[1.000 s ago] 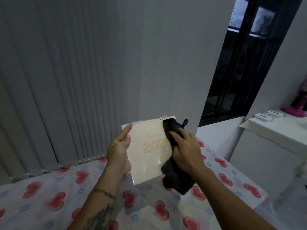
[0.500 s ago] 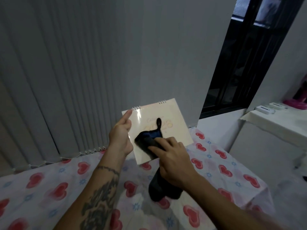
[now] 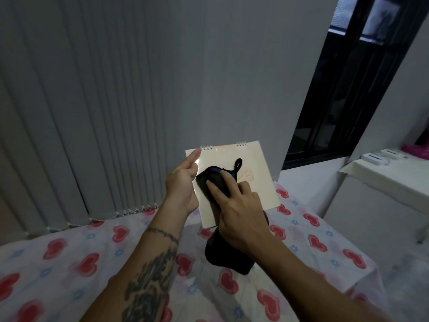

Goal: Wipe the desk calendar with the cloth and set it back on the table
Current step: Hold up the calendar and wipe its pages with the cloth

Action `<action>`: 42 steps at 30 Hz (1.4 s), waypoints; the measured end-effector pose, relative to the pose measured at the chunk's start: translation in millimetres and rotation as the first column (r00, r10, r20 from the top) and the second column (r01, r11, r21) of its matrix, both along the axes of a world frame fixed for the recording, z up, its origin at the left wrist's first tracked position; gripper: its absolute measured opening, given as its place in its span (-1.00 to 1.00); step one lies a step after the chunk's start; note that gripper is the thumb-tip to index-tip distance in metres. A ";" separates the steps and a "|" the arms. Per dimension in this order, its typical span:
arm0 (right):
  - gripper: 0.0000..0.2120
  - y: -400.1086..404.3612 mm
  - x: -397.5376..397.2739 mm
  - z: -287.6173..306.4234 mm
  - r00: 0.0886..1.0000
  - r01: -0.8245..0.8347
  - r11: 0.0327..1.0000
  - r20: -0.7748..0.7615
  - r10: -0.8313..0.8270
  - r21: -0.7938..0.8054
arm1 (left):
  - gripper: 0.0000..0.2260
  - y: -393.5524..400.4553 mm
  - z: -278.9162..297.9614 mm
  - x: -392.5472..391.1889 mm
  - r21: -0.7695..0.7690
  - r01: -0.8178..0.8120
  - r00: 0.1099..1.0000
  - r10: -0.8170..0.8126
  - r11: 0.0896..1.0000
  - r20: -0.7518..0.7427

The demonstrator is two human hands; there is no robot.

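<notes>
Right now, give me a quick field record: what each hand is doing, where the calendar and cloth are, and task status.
left hand: grips the desk calendar's left edge, holding it up off the table
right hand: presses the cloth against the calendar face
desk calendar: cream, spiral-bound at top, tilted, in the air
cloth: dark, upper part on the calendar, the rest hanging below the hand
table: heart-print cover
status: wiping under way; calendar not yet set back

Left hand (image 3: 182,185) raised, index finger extended upward, grip closed on calendar (image 3: 255,173) edge, tattooed forearm angled up, right hand (image 3: 239,216) palm-down, fingers spread, pressing cloth (image 3: 214,182) flat
</notes>
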State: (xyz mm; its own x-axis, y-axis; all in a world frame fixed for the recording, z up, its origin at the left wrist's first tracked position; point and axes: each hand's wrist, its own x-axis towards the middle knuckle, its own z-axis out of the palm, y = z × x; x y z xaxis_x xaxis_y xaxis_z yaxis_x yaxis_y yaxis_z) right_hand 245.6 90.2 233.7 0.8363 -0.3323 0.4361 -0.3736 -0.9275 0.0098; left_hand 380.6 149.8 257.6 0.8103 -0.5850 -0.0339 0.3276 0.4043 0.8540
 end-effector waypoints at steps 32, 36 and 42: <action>-0.48 -37.9 -25.4 23.4 0.999 0.032 0.996 0.017 -0.031 -0.083 | -0.64 9.6 -11.6 -12.6 0.068 -0.005 0.996 -0.001 0.998 0.090; -0.50 -41.3 -24.0 21.8 0.998 -0.054 0.994 -0.036 0.051 -0.091 | -0.64 10.8 -17.9 -21.5 0.099 -0.053 0.989 0.038 0.994 0.144; -0.47 -39.7 -18.0 29.6 0.991 0.105 0.994 0.082 -0.107 0.029 | -0.62 16.7 -16.5 -20.2 0.049 -0.094 0.991 0.088 0.994 0.105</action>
State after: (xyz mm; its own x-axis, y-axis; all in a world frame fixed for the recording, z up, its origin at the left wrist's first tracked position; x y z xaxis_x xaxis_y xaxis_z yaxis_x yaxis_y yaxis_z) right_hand 227.6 50.5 263.3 0.7567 -0.4288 0.4935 -0.4686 -0.8821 -0.0478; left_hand 360.4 166.5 241.1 0.8609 -0.5083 0.0231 0.2008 0.3811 0.9025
